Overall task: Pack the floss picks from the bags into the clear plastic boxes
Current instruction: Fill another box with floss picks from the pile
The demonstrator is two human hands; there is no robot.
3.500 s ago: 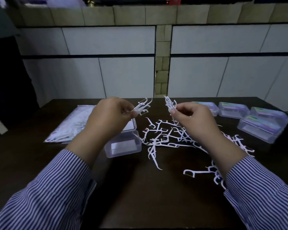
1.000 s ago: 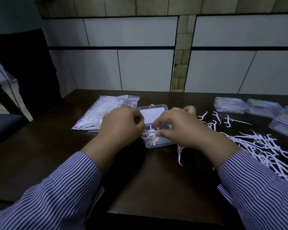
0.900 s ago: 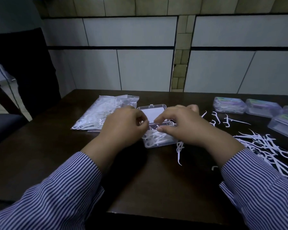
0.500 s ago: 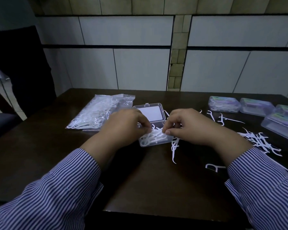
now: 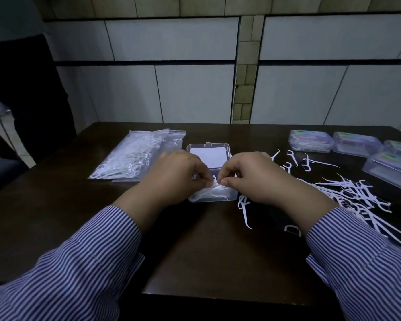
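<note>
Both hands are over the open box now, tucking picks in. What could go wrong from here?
1. The picks in the open box lie in a tangled heap, so some may stick up and jam the lid.
2. As the left hand and right hand pull away, pinched picks could come out too.
3. The right sleeve lies by the loose picks and may drag them toward the table edge.
</note>
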